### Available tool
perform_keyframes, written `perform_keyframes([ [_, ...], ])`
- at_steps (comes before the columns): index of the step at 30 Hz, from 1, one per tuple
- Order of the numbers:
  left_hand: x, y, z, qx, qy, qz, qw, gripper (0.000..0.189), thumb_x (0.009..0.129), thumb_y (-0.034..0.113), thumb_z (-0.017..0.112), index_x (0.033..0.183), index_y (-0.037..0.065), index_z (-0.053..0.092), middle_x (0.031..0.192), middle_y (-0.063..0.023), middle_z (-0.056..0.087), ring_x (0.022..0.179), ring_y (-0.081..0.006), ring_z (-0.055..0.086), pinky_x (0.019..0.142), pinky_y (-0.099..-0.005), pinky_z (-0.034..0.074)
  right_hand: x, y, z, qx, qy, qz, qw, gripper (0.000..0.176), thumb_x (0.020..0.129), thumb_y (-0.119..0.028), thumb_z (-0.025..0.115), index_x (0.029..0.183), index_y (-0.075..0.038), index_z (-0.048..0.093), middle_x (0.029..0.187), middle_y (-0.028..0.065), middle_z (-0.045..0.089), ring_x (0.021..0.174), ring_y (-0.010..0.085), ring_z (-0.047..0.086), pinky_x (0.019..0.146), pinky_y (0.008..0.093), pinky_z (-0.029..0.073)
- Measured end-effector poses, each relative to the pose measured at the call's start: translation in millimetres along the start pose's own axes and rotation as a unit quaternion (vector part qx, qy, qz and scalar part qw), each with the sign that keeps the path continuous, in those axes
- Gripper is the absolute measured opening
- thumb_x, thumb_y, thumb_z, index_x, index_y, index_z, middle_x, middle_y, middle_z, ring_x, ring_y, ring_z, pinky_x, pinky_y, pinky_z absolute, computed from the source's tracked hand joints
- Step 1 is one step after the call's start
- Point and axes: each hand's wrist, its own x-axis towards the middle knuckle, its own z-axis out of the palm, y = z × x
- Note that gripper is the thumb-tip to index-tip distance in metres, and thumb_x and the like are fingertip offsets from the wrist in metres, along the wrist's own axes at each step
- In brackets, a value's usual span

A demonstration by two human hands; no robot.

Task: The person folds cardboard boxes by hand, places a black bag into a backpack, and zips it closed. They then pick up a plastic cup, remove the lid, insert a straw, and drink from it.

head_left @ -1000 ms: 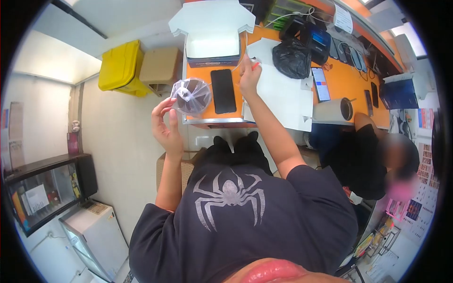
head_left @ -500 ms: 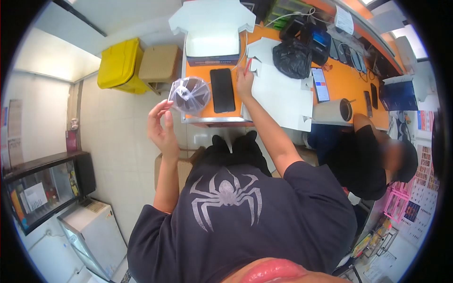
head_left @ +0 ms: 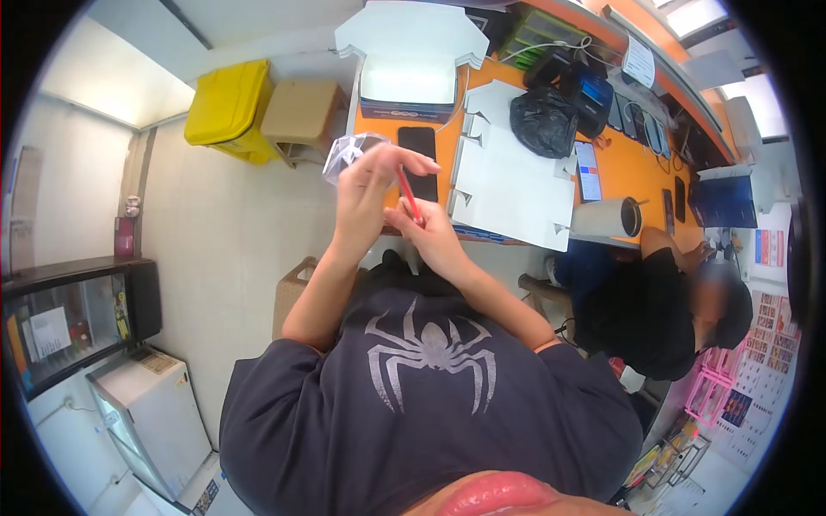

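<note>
Gripped in my right hand [head_left: 430,234] is a slim red pen-like tool [head_left: 408,196], pointing up and away from me. My left hand [head_left: 365,189] is raised beside it, fingers stretched out and curving over the tool's upper end, a little blurred. Behind the left hand, a clear round plastic case with segments [head_left: 346,155] sits at the desk's left edge, partly covered. A black phone [head_left: 417,142] lies face up on the orange desk just beyond both hands, its lower part overlapped by them.
An open white-lined box [head_left: 409,112] stands at the back. A flattened white carton [head_left: 512,189] and black plastic bag [head_left: 544,122] lie right of the hands. Beside a cup [head_left: 607,218], a person in black [head_left: 641,310] sits at right. A yellow bin [head_left: 225,112] stands left.
My right hand has come back from the carton toward my body with the red tool. My left hand has left the clear case's edge and moved right, up to the tool.
</note>
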Motion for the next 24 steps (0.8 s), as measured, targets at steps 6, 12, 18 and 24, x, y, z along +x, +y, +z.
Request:
perform_keyframes([
  [6,-5.5,1.7,-52.8,-0.256,0.222,0.024,0.941,0.028,0.099,0.031,0.045,0.082,0.009,0.046,0.078,-0.0022,0.049,0.067,-0.0101,0.048,0.068,-0.0240,0.040,-35.8,20.2,6.4,0.008,-0.043,0.042,0.998,0.032,0.094,-0.027,0.056,0.072,-0.006,0.044,0.063,-0.0058,0.038,0.060,0.0031,0.031,0.052,0.0216,0.027],
  [12,-12.6,19.8,-108.0,-0.311,0.297,0.109,0.896,0.027,0.099,0.030,0.046,0.085,0.007,0.044,0.073,-0.0006,0.037,0.058,-0.0110,0.029,0.055,-0.0251,0.029,-44.1,46.0,-23.9,-0.038,-0.039,0.043,0.998,0.033,0.096,-0.030,0.051,0.076,-0.005,0.058,0.062,-0.0046,0.041,0.058,0.0031,0.036,0.051,0.0198,0.028],
  [18,-24.8,15.8,-114.8,-0.354,0.376,0.150,0.843,0.024,0.099,0.025,0.047,0.090,0.003,0.045,0.073,-0.0026,0.035,0.059,-0.0117,0.027,0.054,-0.0269,0.028,-25.6,45.2,-65.5,0.078,0.179,0.100,0.976,0.038,0.100,-0.027,0.034,0.126,-0.006,0.050,0.067,-0.0037,0.044,0.051,0.0025,0.027,0.043,0.0165,0.023],
  [24,-32.8,18.8,-94.6,-0.177,0.238,-0.027,0.955,0.025,0.098,0.024,0.048,0.098,0.001,0.058,0.070,0.0023,0.040,0.058,-0.0069,0.028,0.055,-0.0219,0.027,5.7,36.1,-73.7,0.121,0.170,0.003,0.978,0.032,0.098,-0.015,0.043,0.126,-0.004,0.052,0.070,-0.0029,0.046,0.053,0.0030,0.035,0.045,0.0172,0.030],
])
